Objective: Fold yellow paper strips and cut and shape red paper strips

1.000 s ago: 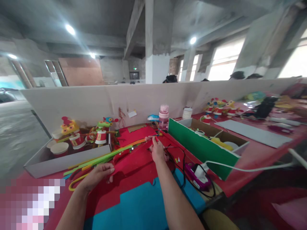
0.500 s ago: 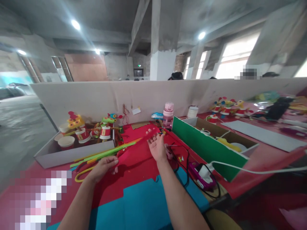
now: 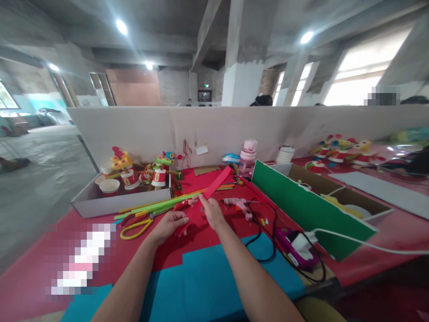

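Note:
A red paper strip (image 3: 218, 181) slants up and away from me over the red table cover. My right hand (image 3: 212, 213) is closed around its middle, fingers and thumb on the strip. My left hand (image 3: 171, 224) pinches the strip near its lower end, which shows just under the fingertips. Left of my hands lies a pair of pliers (image 3: 136, 229) with yellow and red handles. Green and yellow strips (image 3: 147, 209) lie behind them. Just right of my right hand a pink glue gun (image 3: 239, 206) rests on its side.
A white box (image 3: 122, 206) with paper cups and cup figures stands left. At the right are a green-sided divided box (image 3: 308, 208) and a purple power strip (image 3: 296, 252) with cables. Blue sheets (image 3: 208, 277) lie in front. A pale partition (image 3: 140, 134) runs behind.
My right hand has gone from an open palm behind the strip to a closed grip on it, closer to my left hand. The strip now tilts up more steeply. The view has shifted left.

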Motion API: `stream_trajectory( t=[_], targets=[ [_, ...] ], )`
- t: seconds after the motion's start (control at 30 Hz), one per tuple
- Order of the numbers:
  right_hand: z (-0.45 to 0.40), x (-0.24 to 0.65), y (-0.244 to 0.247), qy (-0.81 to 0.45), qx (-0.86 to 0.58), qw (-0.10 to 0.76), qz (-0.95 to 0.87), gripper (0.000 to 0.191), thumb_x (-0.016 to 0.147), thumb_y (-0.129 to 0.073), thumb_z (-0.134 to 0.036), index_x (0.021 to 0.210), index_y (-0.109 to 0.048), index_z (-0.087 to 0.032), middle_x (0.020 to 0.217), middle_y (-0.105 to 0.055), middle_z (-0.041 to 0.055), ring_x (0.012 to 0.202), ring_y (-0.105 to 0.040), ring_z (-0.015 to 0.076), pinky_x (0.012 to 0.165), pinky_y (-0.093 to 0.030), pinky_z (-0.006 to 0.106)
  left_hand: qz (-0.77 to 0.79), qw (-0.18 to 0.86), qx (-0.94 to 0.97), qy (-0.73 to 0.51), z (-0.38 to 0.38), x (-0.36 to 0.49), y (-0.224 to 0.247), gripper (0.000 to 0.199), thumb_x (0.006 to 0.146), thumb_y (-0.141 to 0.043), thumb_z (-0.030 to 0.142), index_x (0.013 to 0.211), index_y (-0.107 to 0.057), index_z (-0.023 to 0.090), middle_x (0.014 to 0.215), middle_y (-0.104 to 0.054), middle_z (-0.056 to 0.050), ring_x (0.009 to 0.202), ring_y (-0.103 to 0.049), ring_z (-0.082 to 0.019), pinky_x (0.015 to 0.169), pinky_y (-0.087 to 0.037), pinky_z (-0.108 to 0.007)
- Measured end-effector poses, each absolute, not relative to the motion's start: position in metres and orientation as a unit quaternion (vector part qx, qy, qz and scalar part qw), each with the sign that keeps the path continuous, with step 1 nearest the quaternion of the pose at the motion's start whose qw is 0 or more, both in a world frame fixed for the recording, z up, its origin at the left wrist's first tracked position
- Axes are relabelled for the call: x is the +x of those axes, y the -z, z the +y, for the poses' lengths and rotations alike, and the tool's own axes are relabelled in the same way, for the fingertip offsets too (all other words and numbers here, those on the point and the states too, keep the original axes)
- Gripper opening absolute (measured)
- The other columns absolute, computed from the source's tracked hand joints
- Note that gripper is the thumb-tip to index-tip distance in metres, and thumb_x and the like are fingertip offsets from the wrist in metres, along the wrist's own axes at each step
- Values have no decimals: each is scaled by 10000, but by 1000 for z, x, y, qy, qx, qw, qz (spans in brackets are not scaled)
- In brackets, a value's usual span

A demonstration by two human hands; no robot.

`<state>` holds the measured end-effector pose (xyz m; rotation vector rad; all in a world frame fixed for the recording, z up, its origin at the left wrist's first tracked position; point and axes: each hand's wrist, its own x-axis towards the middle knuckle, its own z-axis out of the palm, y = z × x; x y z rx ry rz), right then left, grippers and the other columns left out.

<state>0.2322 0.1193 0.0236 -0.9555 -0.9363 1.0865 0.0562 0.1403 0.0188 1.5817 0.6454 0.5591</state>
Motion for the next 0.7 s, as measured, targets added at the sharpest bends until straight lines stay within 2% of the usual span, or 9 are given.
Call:
stream_trajectory(
  t=[0.33, 0.43, 0.7],
  targets=[
    [129, 269, -21, -438, -415, 706, -372, 430, 715, -625, -616, 812, -674, -201, 721, -734, 63, 800, -698, 226, 557, -439, 253, 240, 649, 706, -149, 137, 44, -31, 363, 825, -614, 457, 654, -498, 159, 527, -619, -20, 399, -441, -73, 430, -301, -197],
    [129, 278, -21, -424, -416, 717, -364, 434, 716, -625, -619, 819, -673, -200, 707, -730, 58, 790, -694, 221, 559, -449, 255, 240, 655, 706, -123, 138, 37, -34, 358, 824, -615, 454, 656, -503, 158, 523, -614, -18, 396, -435, -74, 430, -300, -200],
    [128, 300, -23, -410, -418, 742, -326, 415, 725, -627, -613, 835, -639, -213, 828, -737, 66, 844, -692, 220, 589, -495, 276, 252, 633, 726, -96, 139, 23, -42, 386, 805, -621, 483, 626, -492, 167, 505, -583, -2, 415, -445, -82, 447, -271, -210]
  ],
)
